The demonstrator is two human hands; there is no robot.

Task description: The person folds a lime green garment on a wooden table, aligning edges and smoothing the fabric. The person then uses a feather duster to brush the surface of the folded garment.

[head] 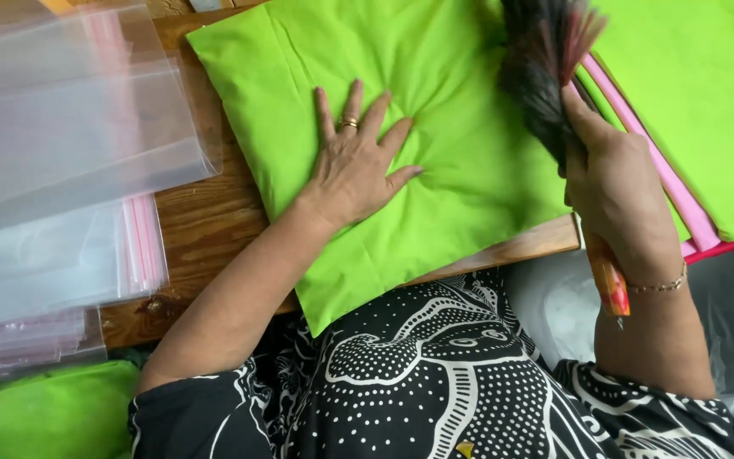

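A lime-green cushion cover [435, 153] lay flat on the wooden desk [206, 221], its near corner hanging over the desk edge toward the person's lap. The left hand [357, 166] pressed down on the middle of it, palm flat and fingers spread wide, gripping nothing; the fabric puckered into creases around the fingertips. A ring sat on 1 finger of that hand.

The right hand [618, 200] was closed around the handle of a feather duster [550, 72], whose dark, pink-tipped feathers rested over the cover's upper right part. The orange end of the handle stuck out below the fist, and a thin bracelet circled that wrist.

Just right of the cover lay a stack of folded fabric [690, 102], green on top with pink and red edges showing. To the left, clear zip-top plastic bags [61, 170] were piled on the desk, and another green bundle [44, 412] lay below them at the lower left.
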